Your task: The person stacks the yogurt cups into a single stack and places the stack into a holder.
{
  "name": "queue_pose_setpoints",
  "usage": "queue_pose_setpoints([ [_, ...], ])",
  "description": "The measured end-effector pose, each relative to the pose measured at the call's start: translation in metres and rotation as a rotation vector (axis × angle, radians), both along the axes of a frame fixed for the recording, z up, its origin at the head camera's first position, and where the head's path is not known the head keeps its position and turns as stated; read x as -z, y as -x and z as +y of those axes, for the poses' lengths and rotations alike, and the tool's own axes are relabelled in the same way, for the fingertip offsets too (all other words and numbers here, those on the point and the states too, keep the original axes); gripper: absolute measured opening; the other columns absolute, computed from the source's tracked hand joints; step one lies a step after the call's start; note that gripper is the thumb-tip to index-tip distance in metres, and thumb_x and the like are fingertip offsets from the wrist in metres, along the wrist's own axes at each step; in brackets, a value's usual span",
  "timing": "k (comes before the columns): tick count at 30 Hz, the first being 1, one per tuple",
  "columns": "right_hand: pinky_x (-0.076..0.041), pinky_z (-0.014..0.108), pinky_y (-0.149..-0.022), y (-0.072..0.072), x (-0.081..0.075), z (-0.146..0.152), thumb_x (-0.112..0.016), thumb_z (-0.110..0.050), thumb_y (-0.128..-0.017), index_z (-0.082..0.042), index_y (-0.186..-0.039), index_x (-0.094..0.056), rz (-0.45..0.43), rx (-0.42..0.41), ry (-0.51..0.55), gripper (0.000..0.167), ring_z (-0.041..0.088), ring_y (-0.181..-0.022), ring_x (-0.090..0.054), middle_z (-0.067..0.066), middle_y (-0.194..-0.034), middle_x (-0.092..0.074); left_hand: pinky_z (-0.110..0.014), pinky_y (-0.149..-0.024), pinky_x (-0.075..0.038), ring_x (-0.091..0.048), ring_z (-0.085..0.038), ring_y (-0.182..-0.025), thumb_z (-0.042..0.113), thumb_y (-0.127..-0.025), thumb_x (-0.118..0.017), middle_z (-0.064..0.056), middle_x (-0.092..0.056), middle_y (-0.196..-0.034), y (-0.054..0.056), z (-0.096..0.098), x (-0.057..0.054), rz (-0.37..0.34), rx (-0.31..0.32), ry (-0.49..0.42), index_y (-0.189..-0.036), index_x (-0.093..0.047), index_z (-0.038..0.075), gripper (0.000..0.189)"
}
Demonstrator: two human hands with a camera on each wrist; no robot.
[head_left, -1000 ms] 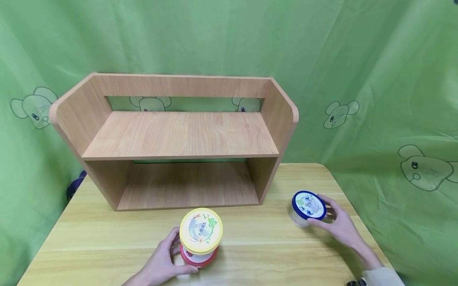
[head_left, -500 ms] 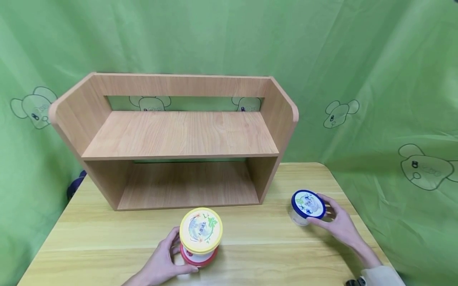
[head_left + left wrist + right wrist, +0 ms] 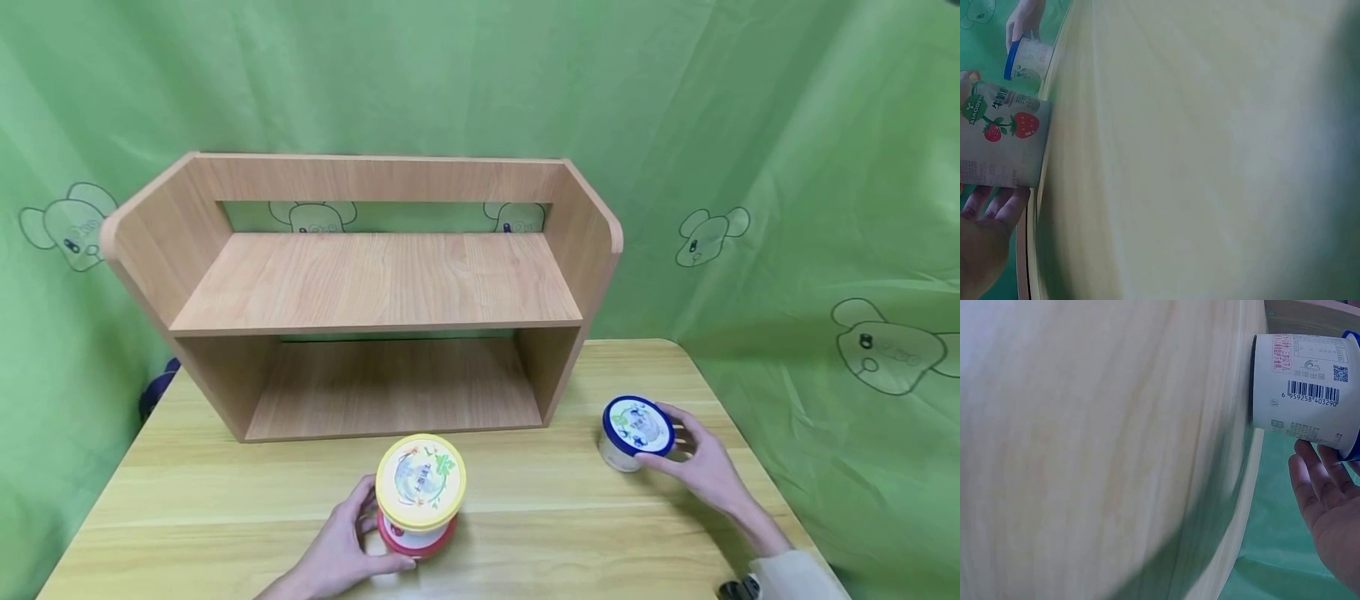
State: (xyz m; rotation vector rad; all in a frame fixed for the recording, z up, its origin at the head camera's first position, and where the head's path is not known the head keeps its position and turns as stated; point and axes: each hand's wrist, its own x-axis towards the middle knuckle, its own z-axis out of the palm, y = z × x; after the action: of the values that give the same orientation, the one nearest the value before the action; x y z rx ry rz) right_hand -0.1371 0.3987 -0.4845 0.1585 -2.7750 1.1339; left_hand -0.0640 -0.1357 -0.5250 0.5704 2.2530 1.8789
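A tub with a yellow lid (image 3: 420, 482) stands on a tub with a red lid (image 3: 417, 545) near the front of the table. My left hand (image 3: 337, 540) holds the lower tub, thumb at the front and fingers at its left side. Strawberries are printed on that tub (image 3: 1007, 134) in the left wrist view. To the right, my right hand (image 3: 708, 468) grips a white tub with a blue lid (image 3: 638, 425) between thumb and fingers. A barcode shows on this tub's wall (image 3: 1304, 387) in the right wrist view. Whether its base touches the table I cannot tell.
A two-level wooden shelf (image 3: 375, 279) stands at the back of the light wooden table (image 3: 225, 517). Green curtain (image 3: 750, 125) with mouse drawings hangs behind and along the sides. A dark object (image 3: 156, 390) shows behind the table's left edge.
My right hand has shifted slightly to the left with the blue-lidded tub. The left hand and the two stacked tubs stay where they were.
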Motion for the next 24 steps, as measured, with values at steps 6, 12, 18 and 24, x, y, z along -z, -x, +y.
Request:
queue_pose_setpoints([
  [6, -0.057, 0.018, -0.088, -0.004, -0.003, -0.007, -0.094, -0.021, -0.079, -0.003, -0.156, -0.045, 0.015, 0.008, 0.015, 0.093, -0.015, -0.101, -0.054, 0.026, -0.143, -0.059, -0.02, -0.108, -0.056, -0.062, 0.002, -0.125, 0.018, -0.073, -0.098, -0.018, -0.063, -0.145, -0.002, 0.0, 0.001, -0.024, 0.0, 0.007, -0.145, -0.046, 0.012, 0.089],
  [12, -0.052, 0.013, -0.091, -0.008, -0.011, -0.018, -0.095, -0.019, -0.077, -0.003, -0.154, -0.047, 0.05, -0.001, 0.03, 0.091, -0.017, -0.103, -0.053, 0.024, -0.142, -0.061, -0.019, -0.109, -0.055, -0.061, 0.002, -0.127, 0.017, -0.072, -0.098, -0.018, -0.062, -0.147, -0.002, 0.0, 0.0, -0.047, -0.007, 0.019, -0.145, -0.046, 0.012, 0.09],
  [18, -0.049, 0.008, -0.091, -0.013, -0.018, -0.03, -0.096, -0.016, -0.075, -0.005, -0.153, -0.05, 0.085, -0.021, 0.046, 0.091, -0.015, -0.104, -0.055, 0.021, -0.136, -0.064, -0.019, -0.108, -0.056, -0.061, 0.002, -0.126, 0.017, -0.072, -0.098, -0.018, -0.062, -0.146, -0.002, 0.0, 0.0, -0.046, -0.011, 0.026, -0.146, -0.045, 0.012, 0.09],
  [24, -0.049, 0.008, -0.092, -0.015, -0.026, -0.043, -0.097, -0.013, -0.073, -0.007, -0.151, -0.052, 0.119, -0.053, 0.049, 0.091, -0.012, -0.106, -0.057, 0.012, -0.131, -0.066, -0.021, -0.108, -0.057, -0.06, 0.003, -0.126, 0.015, -0.071, -0.098, -0.017, -0.062, -0.146, 0.0, 0.001, -0.001, -0.034, -0.009, 0.017, -0.146, -0.046, 0.012, 0.091],
])
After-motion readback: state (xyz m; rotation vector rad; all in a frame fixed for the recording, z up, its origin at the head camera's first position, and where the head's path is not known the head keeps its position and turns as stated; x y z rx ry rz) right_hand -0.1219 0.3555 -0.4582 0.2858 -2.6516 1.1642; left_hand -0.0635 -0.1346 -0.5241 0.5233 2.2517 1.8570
